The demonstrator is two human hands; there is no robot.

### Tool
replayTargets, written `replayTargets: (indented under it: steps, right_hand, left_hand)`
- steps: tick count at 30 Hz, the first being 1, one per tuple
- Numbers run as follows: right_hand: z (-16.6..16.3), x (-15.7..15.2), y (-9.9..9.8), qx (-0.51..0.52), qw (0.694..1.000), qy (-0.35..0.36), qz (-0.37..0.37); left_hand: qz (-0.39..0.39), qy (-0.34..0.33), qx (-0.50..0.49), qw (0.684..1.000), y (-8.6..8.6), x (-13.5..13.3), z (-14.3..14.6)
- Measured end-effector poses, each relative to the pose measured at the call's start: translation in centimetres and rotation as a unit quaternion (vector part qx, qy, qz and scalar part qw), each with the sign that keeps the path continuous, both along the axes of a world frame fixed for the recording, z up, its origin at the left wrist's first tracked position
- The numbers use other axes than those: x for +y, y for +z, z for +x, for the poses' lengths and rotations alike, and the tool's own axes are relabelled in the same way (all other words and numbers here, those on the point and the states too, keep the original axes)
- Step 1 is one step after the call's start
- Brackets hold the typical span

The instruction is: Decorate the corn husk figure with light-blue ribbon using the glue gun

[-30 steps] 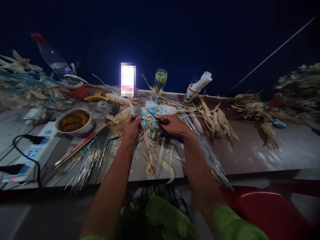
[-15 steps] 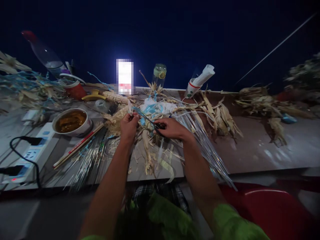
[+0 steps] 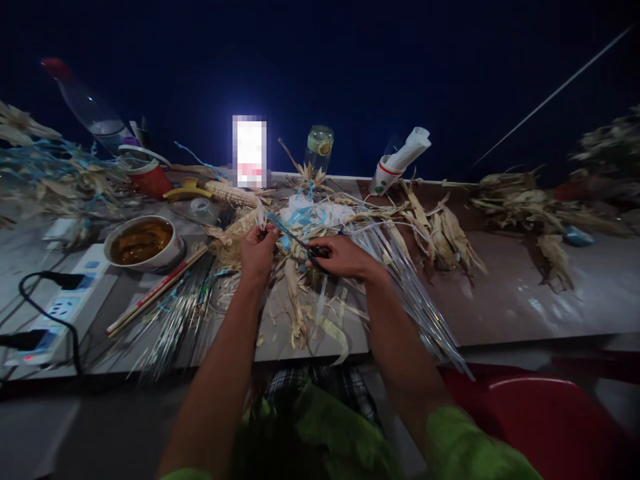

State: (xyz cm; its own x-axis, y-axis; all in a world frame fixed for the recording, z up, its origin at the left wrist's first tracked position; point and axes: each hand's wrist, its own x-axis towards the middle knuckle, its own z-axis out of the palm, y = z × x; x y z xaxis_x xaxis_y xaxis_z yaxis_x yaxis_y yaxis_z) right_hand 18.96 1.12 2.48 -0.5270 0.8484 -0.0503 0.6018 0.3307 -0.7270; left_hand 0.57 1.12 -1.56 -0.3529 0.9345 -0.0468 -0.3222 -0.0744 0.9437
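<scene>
My right hand (image 3: 347,256) is wrapped round the dark handles of a pair of scissors (image 3: 299,241), whose blades point left. My left hand (image 3: 257,256) is closed in a pinch on a pale strip of corn husk (image 3: 260,213) that stands up above the fingertips. The scissors' tips reach close to that strip; whether they touch it I cannot tell. Just behind the hands lies a pile of white and light-blue plastic (image 3: 310,216). Corn cobs (image 3: 233,194) lie behind my left hand, and dry husk scraps (image 3: 297,307) are scattered between my forearms.
Left of my arms are thin metal wires (image 3: 175,327), chopsticks (image 3: 155,293), a bowl of brown liquid (image 3: 177,248) and a power strip (image 3: 93,293). Clear rods (image 3: 415,300) lie on the right. A lit screen (image 3: 250,150), bottle (image 3: 319,148) and paper cup (image 3: 384,177) stand at the back.
Almost nothing differs. Both hands, the scissors and the husk strip stay in nearly the same place; the view has shifted very slightly.
</scene>
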Motion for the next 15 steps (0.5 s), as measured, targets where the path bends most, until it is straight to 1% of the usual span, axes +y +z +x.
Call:
replayTargets:
  steps: [6,15]
  right_hand:
    - [0.06,0.02,-0.3,0.01,1.0,-0.003,-0.007]
    - [0.14,-0.1,0.12,0.009,1.0,0.004,-0.03]
  left_hand:
    - [-0.003,0.012,-0.007,1.0,0.03,0.06,-0.01]
    - [0.003,-0.005,-0.005,1.0,-0.09,0.05,-0.01]
